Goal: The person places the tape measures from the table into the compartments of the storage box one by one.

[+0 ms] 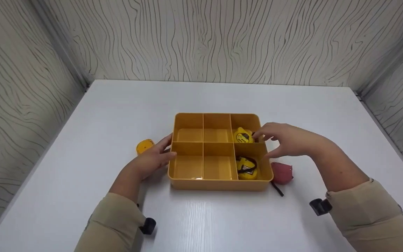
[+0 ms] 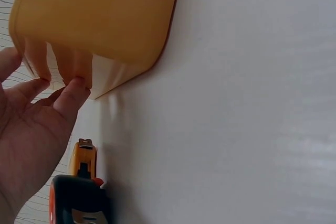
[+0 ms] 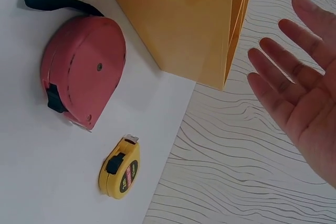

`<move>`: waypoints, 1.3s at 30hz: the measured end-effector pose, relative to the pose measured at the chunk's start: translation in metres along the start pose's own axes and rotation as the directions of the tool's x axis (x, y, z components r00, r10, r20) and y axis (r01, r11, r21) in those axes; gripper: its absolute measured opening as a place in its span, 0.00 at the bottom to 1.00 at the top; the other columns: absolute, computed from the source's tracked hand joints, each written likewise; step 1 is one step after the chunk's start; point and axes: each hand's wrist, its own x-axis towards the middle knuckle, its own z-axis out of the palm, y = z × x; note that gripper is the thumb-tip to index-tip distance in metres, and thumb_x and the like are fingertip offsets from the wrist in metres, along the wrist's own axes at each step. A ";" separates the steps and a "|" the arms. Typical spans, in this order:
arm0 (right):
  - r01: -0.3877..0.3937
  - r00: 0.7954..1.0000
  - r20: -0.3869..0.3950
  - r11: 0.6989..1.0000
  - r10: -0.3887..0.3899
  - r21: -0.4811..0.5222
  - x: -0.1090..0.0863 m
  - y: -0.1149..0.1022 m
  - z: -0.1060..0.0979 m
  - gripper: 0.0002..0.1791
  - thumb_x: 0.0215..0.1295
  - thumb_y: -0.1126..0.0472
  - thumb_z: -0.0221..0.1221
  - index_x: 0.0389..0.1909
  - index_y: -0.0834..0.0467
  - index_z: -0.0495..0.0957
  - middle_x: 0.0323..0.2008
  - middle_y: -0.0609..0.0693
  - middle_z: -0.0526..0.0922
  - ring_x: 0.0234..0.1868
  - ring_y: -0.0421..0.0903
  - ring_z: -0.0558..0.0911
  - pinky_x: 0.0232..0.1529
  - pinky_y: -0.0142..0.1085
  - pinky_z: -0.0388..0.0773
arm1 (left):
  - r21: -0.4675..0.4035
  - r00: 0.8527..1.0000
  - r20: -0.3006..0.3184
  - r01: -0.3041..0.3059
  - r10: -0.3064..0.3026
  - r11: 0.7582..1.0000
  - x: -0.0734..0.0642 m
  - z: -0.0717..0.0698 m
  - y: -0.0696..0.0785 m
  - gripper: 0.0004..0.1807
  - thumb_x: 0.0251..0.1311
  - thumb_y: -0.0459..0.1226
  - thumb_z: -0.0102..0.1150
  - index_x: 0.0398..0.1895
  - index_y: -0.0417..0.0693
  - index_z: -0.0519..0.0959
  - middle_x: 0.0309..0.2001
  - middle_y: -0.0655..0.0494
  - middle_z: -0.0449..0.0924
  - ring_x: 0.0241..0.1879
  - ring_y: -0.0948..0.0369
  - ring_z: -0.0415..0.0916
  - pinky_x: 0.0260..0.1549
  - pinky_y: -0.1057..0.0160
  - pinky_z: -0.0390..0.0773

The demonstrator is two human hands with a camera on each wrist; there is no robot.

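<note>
A yellow-orange box (image 1: 219, 184) with several compartments sits mid-table. My left hand (image 1: 150, 159) holds its left wall, thumb over the rim and fingertips against the outside. My right hand (image 1: 290, 138) is over the right wall, fingers spread and relaxed, holding nothing in the right wrist view. Its fingertips overlap the yellow tape measure (image 1: 244, 135) in the back right compartment. A second yellow tape measure with a black strap (image 1: 247, 168) lies in the front right compartment.
Right of the box lie a red tape measure (image 3: 86, 69) with a black strap and a small yellow tape measure (image 3: 121, 169). Near my left hand are an orange tape measure (image 2: 83, 158) and a dark one (image 2: 79, 198). Patterned panels (image 1: 201, 42) border the white table (image 1: 201, 96).
</note>
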 end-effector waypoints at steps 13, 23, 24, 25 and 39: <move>-0.174 0.977 -0.117 0.983 0.181 0.067 -0.009 0.031 -0.015 0.28 0.55 0.56 0.64 0.58 0.50 0.69 0.54 0.54 0.70 0.54 0.56 0.72 0.40 0.43 0.80 | -0.028 0.999 0.014 -0.039 0.039 0.999 0.003 0.000 -0.003 0.38 0.57 0.47 0.58 0.69 0.74 0.51 0.69 0.68 0.50 0.66 0.63 0.54 0.60 0.55 0.62; -0.239 0.942 -0.204 0.960 0.265 0.145 -0.014 0.067 -0.014 0.34 0.54 0.49 0.64 0.61 0.53 0.65 0.61 0.56 0.62 0.58 0.59 0.68 0.50 0.53 0.73 | -0.007 1.000 -0.002 -0.006 0.006 1.000 0.003 0.000 -0.002 0.38 0.56 0.50 0.59 0.67 0.78 0.52 0.69 0.71 0.50 0.66 0.64 0.54 0.60 0.54 0.62; -0.248 0.937 -0.212 0.956 0.278 0.160 -0.014 0.071 -0.013 0.35 0.53 0.48 0.64 0.61 0.53 0.64 0.61 0.56 0.61 0.58 0.59 0.68 0.50 0.52 0.73 | -0.007 1.000 -0.003 -0.004 0.004 1.000 0.003 0.000 -0.002 0.37 0.56 0.49 0.58 0.67 0.78 0.52 0.69 0.71 0.50 0.65 0.64 0.54 0.60 0.55 0.62; -0.253 0.933 -0.217 0.952 0.288 0.173 -0.014 0.074 -0.013 0.36 0.53 0.48 0.64 0.62 0.53 0.64 0.61 0.57 0.60 0.58 0.59 0.67 0.50 0.52 0.73 | -0.008 1.000 -0.002 -0.006 0.006 1.000 0.003 0.000 -0.002 0.37 0.56 0.49 0.58 0.67 0.78 0.52 0.69 0.71 0.50 0.65 0.64 0.54 0.60 0.54 0.62; -0.370 0.867 -0.239 0.887 0.436 0.278 -0.015 0.114 0.006 0.39 0.55 0.50 0.63 0.65 0.56 0.58 0.65 0.65 0.53 0.62 0.64 0.60 0.53 0.57 0.68 | -0.012 1.000 0.006 -0.014 0.014 1.000 0.002 0.000 -0.002 0.37 0.58 0.48 0.57 0.67 0.78 0.52 0.69 0.70 0.50 0.66 0.63 0.54 0.61 0.54 0.61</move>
